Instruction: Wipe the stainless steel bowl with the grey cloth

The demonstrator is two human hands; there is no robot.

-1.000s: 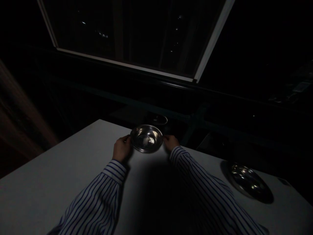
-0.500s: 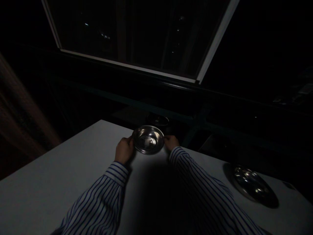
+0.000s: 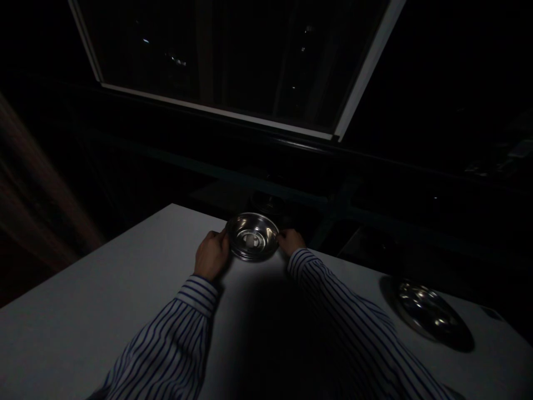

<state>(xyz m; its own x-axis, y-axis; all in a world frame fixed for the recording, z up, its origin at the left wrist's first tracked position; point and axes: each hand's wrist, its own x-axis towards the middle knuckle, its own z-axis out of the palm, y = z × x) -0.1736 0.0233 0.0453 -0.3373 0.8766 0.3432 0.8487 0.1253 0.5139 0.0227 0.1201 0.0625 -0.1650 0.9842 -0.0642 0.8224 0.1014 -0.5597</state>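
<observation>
A shiny metal bowl [image 3: 252,253] is at the far edge of the white table [image 3: 137,278], between my two hands. My left hand [image 3: 211,255] grips its left rim, fingers closed. On the opposite side, my right hand [image 3: 290,240] pinches the right rim between thumb and fingers. Light reflects from the bowl's bottom, and I cannot tell whether anything lies inside. Whether its base touches the table is also unclear in the dim light.
Another shiny metal dish [image 3: 433,314] lies on the table at the right. A dark round object [image 3: 268,203] is just beyond the table's far edge. Behind stands a window with a pale frame [image 3: 216,113]; a curtain [image 3: 41,189] hangs at the left.
Both hands keep their hold on the bowl, which has barely shifted. The reflections inside it look slightly different, suggesting a small tilt.
</observation>
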